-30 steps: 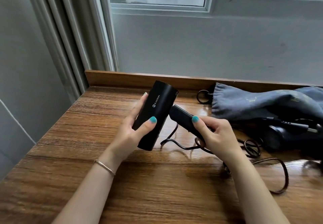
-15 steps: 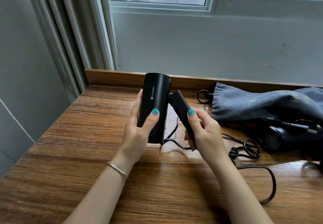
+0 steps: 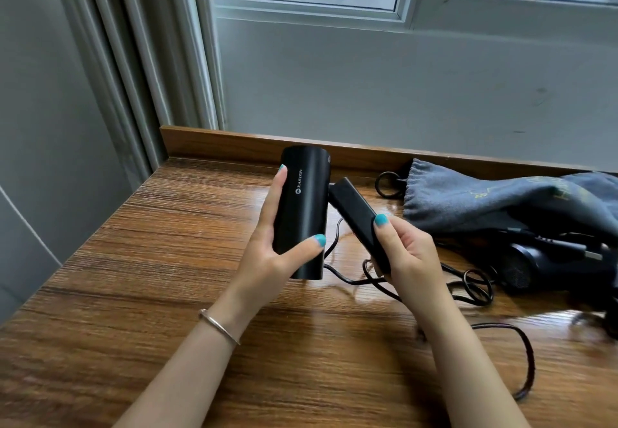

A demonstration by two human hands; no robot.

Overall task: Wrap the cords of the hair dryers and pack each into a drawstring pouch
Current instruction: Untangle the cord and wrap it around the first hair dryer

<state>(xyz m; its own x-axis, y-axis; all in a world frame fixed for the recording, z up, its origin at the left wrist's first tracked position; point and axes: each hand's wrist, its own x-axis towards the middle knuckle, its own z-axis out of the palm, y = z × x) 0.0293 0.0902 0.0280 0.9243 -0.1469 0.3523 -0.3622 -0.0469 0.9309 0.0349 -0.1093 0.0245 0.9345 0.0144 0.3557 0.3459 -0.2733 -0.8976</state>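
Head view: my left hand (image 3: 267,253) grips the dryer (image 3: 302,210) barrel upright; my right hand (image 3: 409,253) grips its folded handle (image 3: 354,213).

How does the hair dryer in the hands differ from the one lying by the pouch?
The held hair dryer is off the table, barrel upright, gripped by the left hand, with the right hand on its handle; the second hair dryer lies on the table, touched by neither hand. The held one is in plain view; the second sits partly under the grey pouch. Both are black with loose cords.
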